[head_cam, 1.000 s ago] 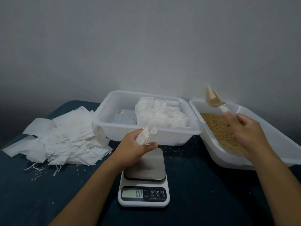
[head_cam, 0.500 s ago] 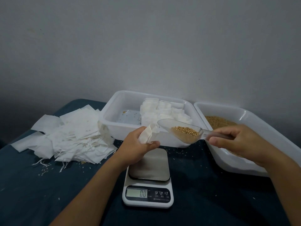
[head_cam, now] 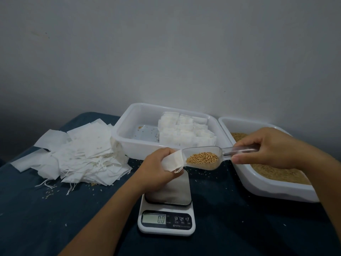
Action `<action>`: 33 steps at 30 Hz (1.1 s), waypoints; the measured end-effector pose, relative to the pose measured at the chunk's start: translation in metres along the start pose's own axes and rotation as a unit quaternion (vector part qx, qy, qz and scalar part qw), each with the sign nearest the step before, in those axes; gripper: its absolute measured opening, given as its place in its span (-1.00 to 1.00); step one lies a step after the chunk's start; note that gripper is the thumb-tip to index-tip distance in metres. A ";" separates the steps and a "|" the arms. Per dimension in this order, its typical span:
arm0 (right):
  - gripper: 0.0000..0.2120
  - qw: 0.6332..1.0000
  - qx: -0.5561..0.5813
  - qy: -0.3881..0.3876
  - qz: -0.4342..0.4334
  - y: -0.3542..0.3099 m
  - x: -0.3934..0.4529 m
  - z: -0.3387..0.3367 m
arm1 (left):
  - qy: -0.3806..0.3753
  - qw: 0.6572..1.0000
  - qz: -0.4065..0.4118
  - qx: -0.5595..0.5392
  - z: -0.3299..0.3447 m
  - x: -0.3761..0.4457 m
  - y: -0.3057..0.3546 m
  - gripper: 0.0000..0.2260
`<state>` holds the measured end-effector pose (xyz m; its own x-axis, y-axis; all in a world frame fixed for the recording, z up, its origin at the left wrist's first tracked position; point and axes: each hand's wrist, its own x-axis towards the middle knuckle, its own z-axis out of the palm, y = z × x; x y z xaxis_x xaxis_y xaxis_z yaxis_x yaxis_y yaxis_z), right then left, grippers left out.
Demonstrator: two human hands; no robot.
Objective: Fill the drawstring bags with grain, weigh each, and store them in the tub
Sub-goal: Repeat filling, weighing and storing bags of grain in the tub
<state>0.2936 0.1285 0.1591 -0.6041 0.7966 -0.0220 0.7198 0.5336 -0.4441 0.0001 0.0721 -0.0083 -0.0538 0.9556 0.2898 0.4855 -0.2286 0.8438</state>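
My left hand (head_cam: 156, 169) grips a small white drawstring bag (head_cam: 173, 161) above the scale (head_cam: 167, 211), mouth turned right. My right hand (head_cam: 269, 146) holds the handle of a clear plastic scoop (head_cam: 203, 159) loaded with brown grain; the scoop's tip sits at the bag's mouth. The scale's display reads 0.0 and its steel platform is bare. The white storage tub (head_cam: 127, 143) behind holds several filled white bags (head_cam: 184, 133) on its right side. A second white tub (head_cam: 267, 189) on the right contains loose grain (head_cam: 276, 172).
A heap of empty white bags (head_cam: 79, 156) with loose strings lies on the dark blue cloth (head_cam: 55, 218) at left. Stray grains dot the cloth near the heap and the tubs. A grey wall stands close behind the tubs.
My right hand swung the scoop from above the grain tub, leftward and down, bringing it full of grain to the bag's mouth. My left hand kept the bag over the scale.
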 end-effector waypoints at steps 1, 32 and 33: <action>-0.72 1.000 -0.011 -0.006 -0.002 -0.002 0.001 -0.002 | -0.002 1.000 0.003 0.001 0.000 -0.001 0.000 -0.71; -0.67 0.992 -0.117 -0.042 0.004 -0.051 0.008 -0.029 | -0.006 0.999 0.028 -0.046 0.002 0.000 0.000 -0.77; -0.68 0.992 -0.116 -0.040 0.005 -0.051 0.008 -0.030 | -0.006 0.999 0.028 -0.046 0.002 0.000 0.000 -0.77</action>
<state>0.2621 0.1155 0.2082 -0.6156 0.7816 -0.1006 0.7793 0.5848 -0.2251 0.0022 0.0723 -0.0096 -0.0187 0.9428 0.3328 0.4054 -0.2972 0.8645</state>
